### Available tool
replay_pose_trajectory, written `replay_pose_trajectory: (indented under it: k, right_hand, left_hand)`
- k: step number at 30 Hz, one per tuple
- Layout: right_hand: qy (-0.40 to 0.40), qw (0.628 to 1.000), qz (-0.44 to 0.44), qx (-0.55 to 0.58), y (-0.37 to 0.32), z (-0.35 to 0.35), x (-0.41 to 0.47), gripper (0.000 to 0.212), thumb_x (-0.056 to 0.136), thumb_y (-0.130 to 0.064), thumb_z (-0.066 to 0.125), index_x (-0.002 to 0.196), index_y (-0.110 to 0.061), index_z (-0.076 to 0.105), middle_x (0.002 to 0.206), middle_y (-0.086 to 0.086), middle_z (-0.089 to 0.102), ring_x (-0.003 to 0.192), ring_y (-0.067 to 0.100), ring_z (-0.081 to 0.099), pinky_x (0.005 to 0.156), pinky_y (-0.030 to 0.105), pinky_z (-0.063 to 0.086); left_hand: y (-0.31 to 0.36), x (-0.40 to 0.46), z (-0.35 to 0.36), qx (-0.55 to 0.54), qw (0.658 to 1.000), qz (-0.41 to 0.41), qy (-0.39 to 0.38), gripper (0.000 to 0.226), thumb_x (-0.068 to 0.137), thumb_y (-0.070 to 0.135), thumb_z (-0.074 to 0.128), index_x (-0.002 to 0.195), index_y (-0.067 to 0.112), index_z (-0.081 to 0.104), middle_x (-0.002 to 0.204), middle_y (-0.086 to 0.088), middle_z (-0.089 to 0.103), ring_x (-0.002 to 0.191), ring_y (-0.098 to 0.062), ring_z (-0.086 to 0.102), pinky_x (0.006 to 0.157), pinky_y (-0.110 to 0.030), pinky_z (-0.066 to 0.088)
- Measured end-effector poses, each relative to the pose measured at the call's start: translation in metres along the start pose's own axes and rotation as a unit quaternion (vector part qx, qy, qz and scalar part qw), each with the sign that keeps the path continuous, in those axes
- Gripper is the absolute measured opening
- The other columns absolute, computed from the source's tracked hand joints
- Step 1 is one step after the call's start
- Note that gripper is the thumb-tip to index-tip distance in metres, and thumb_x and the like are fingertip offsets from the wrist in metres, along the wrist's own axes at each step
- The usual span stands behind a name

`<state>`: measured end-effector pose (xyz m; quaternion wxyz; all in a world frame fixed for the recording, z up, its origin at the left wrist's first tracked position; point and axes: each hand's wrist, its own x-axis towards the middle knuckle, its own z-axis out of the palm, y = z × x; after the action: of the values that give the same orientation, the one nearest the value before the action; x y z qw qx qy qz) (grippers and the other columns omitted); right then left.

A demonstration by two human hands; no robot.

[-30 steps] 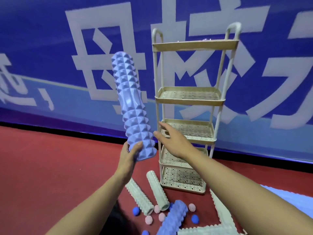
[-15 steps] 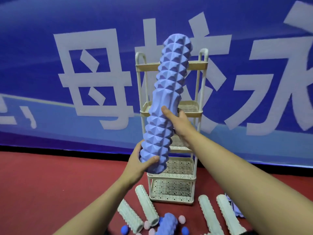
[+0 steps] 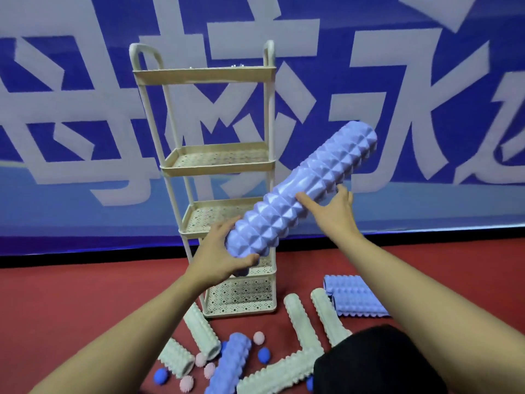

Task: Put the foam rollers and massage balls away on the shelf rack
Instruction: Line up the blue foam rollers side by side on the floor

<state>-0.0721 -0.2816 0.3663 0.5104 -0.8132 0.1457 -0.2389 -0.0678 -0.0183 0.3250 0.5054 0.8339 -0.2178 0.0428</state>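
Observation:
A long purple spiked foam roller (image 3: 306, 186) is held tilted in front of the cream shelf rack (image 3: 218, 166), its high end up right. My left hand (image 3: 227, 257) grips its lower end, thumb curled under it. Around its middle, my right hand (image 3: 332, 206) holds it from the right with spread fingers. Something small shows on the rack's top tier; the two tiers below show bare trays. On the red floor lie several pale green rollers (image 3: 302, 322), another purple roller (image 3: 230, 362), and pink (image 3: 258, 337) and blue (image 3: 263, 355) massage balls.
A short wide purple roller (image 3: 355, 297) lies on the floor right of the rack. Behind the rack hangs a blue banner (image 3: 85, 109) with large white characters. A black rounded shape (image 3: 377, 362) fills the lower right corner.
The purple roller has swung from upright to tilted, its top going down to the right. My right hand moved right along it. The view shifted, so the rack sits further left.

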Motion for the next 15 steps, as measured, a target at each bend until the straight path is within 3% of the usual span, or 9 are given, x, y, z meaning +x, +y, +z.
replay_pose_trajectory:
  k: [3,5,8,11,13,14,15]
  right_hand:
    - [0.015,0.980,-0.099,-0.172,0.039,-0.035,0.011,0.119,0.070,-0.069,0.077,0.159,-0.019,0.014,0.163,0.005,0.012,0.150,0.026,0.016,0.122,0.044,0.021]
    - [0.004,0.944,-0.191,-0.269,0.057,-0.056,0.024,0.112,0.072,-0.070,0.073,0.159,-0.025,0.018,0.166,0.002,0.011,0.152,0.026,0.013,0.122,0.046,0.018]
    - [-0.107,0.851,-0.306,-0.412,0.072,-0.083,0.045,0.097,0.073,-0.076,0.063,0.153,-0.029,0.035,0.163,-0.003,0.029,0.155,0.027,0.014,0.124,0.056,0.012]
    - [-0.231,0.790,-0.284,-0.491,0.082,-0.100,0.062,0.099,0.069,-0.077,0.070,0.151,-0.034,0.036,0.156,-0.012,0.041,0.155,0.020,0.013,0.126,0.048,0.003]
    - [-0.291,0.777,-0.241,-0.504,0.093,-0.104,0.068,0.105,0.063,-0.078,0.073,0.150,-0.036,0.034,0.149,-0.011,0.049,0.150,0.017,0.028,0.125,0.042,0.012]
    - [-0.313,0.777,-0.215,-0.502,0.099,-0.106,0.069,0.105,0.060,-0.077,0.075,0.148,-0.039,0.033,0.141,-0.011,0.057,0.140,0.016,0.044,0.120,0.041,0.026]
    - [-0.329,0.791,-0.181,-0.482,0.108,-0.110,0.070,0.103,0.058,-0.073,0.078,0.145,-0.044,0.033,0.126,-0.011,0.066,0.119,0.015,0.061,0.106,0.041,0.045]
  left_hand:
    - [0.004,0.022,0.015,0.065,0.998,0.012,-0.017,0.081,0.065,0.029,0.091,0.136,0.035,0.053,0.116,0.009,0.049,0.076,-0.003,0.067,0.057,-0.018,0.057]
    - [0.003,0.038,0.024,0.143,0.988,0.041,-0.050,0.092,0.063,0.042,0.089,0.145,0.036,0.047,0.122,0.008,0.047,0.096,-0.008,0.062,0.071,-0.017,0.054]
    - [0.002,0.057,0.039,0.223,0.965,0.081,-0.110,0.099,0.061,0.051,0.086,0.149,0.038,0.042,0.124,0.011,0.046,0.109,-0.007,0.053,0.087,-0.021,0.040]
    - [0.001,0.072,0.057,0.254,0.945,0.120,-0.164,0.100,0.064,0.046,0.087,0.151,0.033,0.041,0.126,0.010,0.046,0.107,-0.004,0.051,0.088,-0.017,0.035]
    - [-0.004,0.083,0.072,0.270,0.931,0.158,-0.189,0.101,0.061,0.045,0.086,0.151,0.029,0.042,0.125,0.006,0.047,0.109,-0.010,0.053,0.090,-0.019,0.038]
    - [-0.007,0.087,0.081,0.275,0.925,0.172,-0.200,0.102,0.060,0.046,0.084,0.151,0.027,0.042,0.125,0.004,0.047,0.110,-0.012,0.054,0.091,-0.022,0.041]
    - [-0.011,0.091,0.090,0.278,0.920,0.183,-0.209,0.102,0.060,0.047,0.083,0.151,0.025,0.043,0.124,0.003,0.048,0.110,-0.014,0.054,0.093,-0.024,0.043]
